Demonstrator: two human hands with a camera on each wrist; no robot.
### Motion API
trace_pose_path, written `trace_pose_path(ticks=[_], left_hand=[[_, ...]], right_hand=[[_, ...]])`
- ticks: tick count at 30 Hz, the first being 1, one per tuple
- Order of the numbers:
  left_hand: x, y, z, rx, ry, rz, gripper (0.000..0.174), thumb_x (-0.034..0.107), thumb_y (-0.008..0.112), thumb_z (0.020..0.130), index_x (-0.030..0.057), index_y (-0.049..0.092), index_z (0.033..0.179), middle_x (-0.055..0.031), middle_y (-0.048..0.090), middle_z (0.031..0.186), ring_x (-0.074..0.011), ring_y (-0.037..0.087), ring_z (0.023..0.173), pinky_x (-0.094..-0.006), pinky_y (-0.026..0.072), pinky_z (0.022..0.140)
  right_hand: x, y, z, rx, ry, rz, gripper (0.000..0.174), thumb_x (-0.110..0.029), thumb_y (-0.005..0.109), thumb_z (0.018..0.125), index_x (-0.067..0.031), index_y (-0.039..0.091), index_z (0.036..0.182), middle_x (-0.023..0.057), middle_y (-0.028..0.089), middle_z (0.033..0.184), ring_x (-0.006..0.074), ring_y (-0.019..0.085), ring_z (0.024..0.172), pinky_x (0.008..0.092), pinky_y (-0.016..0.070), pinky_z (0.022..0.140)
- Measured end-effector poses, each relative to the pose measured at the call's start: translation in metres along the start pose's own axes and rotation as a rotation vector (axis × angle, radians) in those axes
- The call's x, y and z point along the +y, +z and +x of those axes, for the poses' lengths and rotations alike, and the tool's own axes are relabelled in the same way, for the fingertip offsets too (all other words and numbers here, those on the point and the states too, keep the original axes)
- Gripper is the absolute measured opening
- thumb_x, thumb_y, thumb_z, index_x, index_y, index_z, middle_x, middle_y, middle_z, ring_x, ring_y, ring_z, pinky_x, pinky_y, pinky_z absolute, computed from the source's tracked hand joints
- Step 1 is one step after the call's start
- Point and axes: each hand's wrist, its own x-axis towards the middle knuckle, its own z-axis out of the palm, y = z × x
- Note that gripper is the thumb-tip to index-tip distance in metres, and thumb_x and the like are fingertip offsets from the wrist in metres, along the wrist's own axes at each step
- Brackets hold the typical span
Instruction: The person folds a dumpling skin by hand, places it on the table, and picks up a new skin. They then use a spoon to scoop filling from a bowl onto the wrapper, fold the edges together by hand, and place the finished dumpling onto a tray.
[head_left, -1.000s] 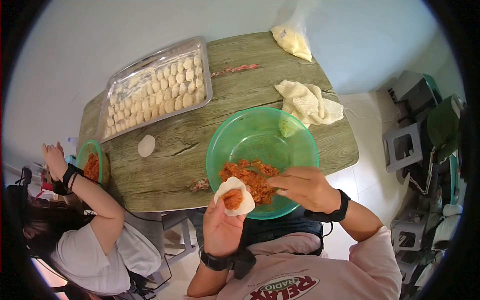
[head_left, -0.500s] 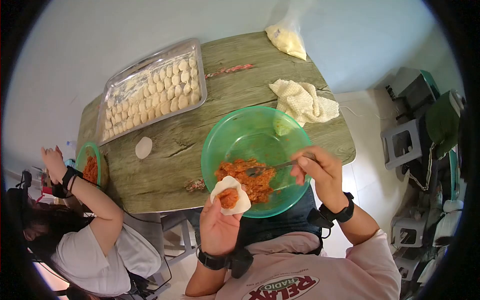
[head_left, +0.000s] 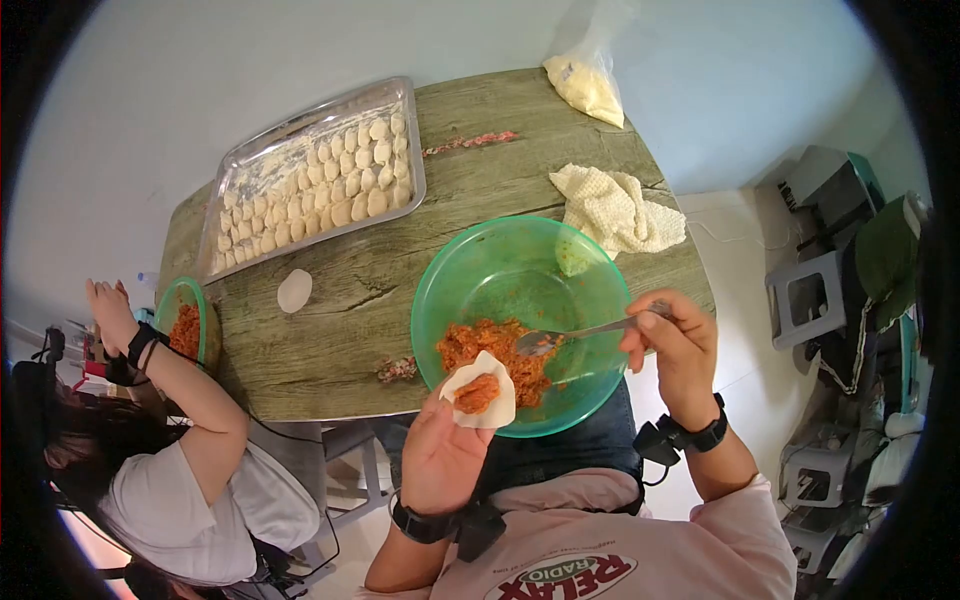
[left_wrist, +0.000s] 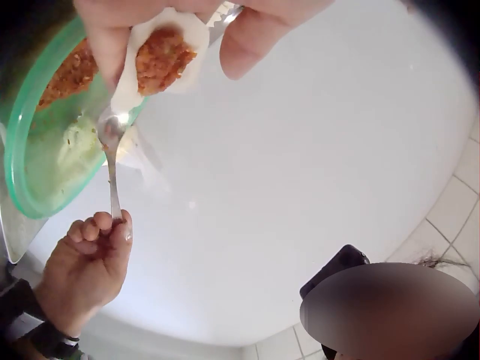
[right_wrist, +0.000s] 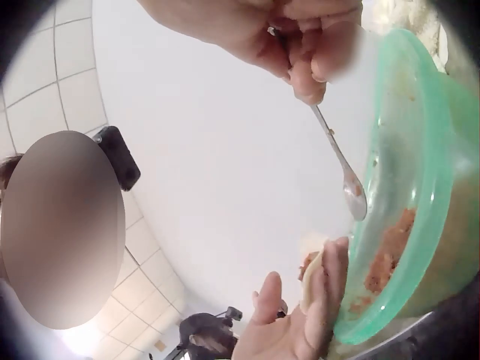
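Note:
My left hand [head_left: 440,455] is palm up below the near rim of a green plastic bowl [head_left: 480,240]. A round dough wrapper [head_left: 502,405] rests on its fingers, with a lump of orange-red filling [head_left: 477,393] in the middle; in the right wrist view the thumb stands apart from it. At the bowl's right rim my right hand [head_left: 680,350] pinches the handle of a metal spoon [head_left: 590,330]. The spoon's bowl points left over the orange-red filling mixture [head_left: 480,340] and looks nearly bare in the right wrist view [right_wrist: 354,196].
A metal tray [head_left: 415,150] with rows of dumplings stands at the back left. One loose wrapper [head_left: 294,291] lies on the wooden table [head_left: 350,350]. Right of it are a cream cloth [head_left: 625,215] and a bag of pale powder [head_left: 585,88]. Another person [head_left: 190,500] sits left, by a second filling bowl [head_left: 207,320].
My right hand has drawn back to the right from the wrapper, bringing the spoon over the bowl. The left hand keeps the filled wrapper in nearly the same place.

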Motion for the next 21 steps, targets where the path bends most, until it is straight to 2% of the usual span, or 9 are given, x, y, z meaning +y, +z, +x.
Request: trace_pose_path(ticks=[4,10,12,13,14,16,20,21], left_hand=[[-0.001,0.006,0.001,-0.055,-0.042,-0.017,0.052,0.025,0.038,0.095,-0.0041,0.027,0.136,-0.0157,0.033,0.142,-0.0281,0.032,0.131,-0.0431,0.0265,0.109],[-0.001,0.013,0.001,-0.094,-0.094,0.007,0.053,0.027,0.037,0.096,-0.0042,0.026,0.137,-0.0146,0.033,0.141,-0.0276,0.033,0.131,-0.043,0.0274,0.108],[-0.002,0.014,0.001,-0.083,-0.104,-0.008,0.053,0.027,0.037,0.096,-0.004,0.025,0.137,-0.0145,0.033,0.141,-0.0275,0.033,0.13,-0.043,0.0278,0.108],[-0.002,0.014,0.0,-0.074,-0.114,-0.025,0.053,0.027,0.036,0.096,-0.0038,0.025,0.137,-0.0144,0.033,0.141,-0.0273,0.034,0.13,-0.0429,0.0283,0.108],[-0.002,0.014,0.0,-0.073,-0.114,-0.025,0.053,0.027,0.036,0.096,-0.0038,0.025,0.137,-0.0144,0.033,0.141,-0.0273,0.034,0.13,-0.0429,0.0283,0.108],[-0.002,0.013,0.0,-0.098,-0.112,-0.015,0.053,0.027,0.036,0.096,-0.0032,0.025,0.137,-0.0142,0.033,0.141,-0.0271,0.034,0.13,-0.0427,0.0289,0.107],[-0.002,0.016,0.0,-0.106,-0.115,0.003,0.052,0.027,0.036,0.096,-0.0027,0.025,0.138,-0.014,0.034,0.141,-0.0271,0.034,0.13,-0.0426,0.0294,0.107],[-0.002,0.016,0.0,-0.11,-0.124,-0.052,0.053,0.024,0.039,0.095,-0.004,0.025,0.137,-0.0146,0.035,0.14,-0.0263,0.035,0.129,-0.0415,0.0294,0.107]], right_hand=[[-0.009,-0.001,-0.008,0.036,-0.069,0.089,0.015,-0.01,0.053,0.089,0.0013,0.059,0.096,0.0104,0.062,0.067,0.0129,0.055,0.051,0.0227,0.0431,0.047],[-0.013,0.008,-0.023,-0.067,-0.13,0.175,0.014,-0.01,0.057,0.088,0.0016,0.06,0.094,0.0112,0.063,0.071,0.0137,0.057,0.054,0.0231,0.0451,0.048],[-0.015,0.01,-0.028,-0.162,-0.276,-0.048,0.012,-0.008,0.058,0.088,0.0018,0.061,0.094,0.0106,0.064,0.074,0.0138,0.061,0.06,0.0238,0.0477,0.052],[-0.018,0.008,-0.027,-0.257,-0.332,-0.182,0.01,-0.005,0.059,0.086,0.0006,0.063,0.094,0.0106,0.064,0.076,0.0163,0.063,0.063,0.0247,0.0487,0.055],[-0.02,0.008,-0.025,-0.257,-0.332,-0.182,0.01,-0.005,0.059,0.086,0.0006,0.063,0.094,0.0106,0.064,0.076,0.0163,0.063,0.063,0.0247,0.0487,0.055],[-0.022,0.01,-0.023,-0.387,-0.618,-0.395,0.011,-0.004,0.06,0.083,-0.0008,0.063,0.093,0.011,0.063,0.075,0.0187,0.062,0.062,0.0252,0.0477,0.054],[-0.023,0.007,-0.026,-0.373,-0.667,-0.372,0.017,-0.002,0.062,0.077,-0.0036,0.065,0.094,0.0091,0.062,0.074,0.0202,0.061,0.06,0.0266,0.0467,0.051],[-0.022,0.007,-0.026,-0.37,-0.667,-0.373,0.017,-0.002,0.062,0.077,-0.0036,0.065,0.094,0.0091,0.062,0.074,0.0202,0.061,0.06,0.0266,0.0467,0.051]])
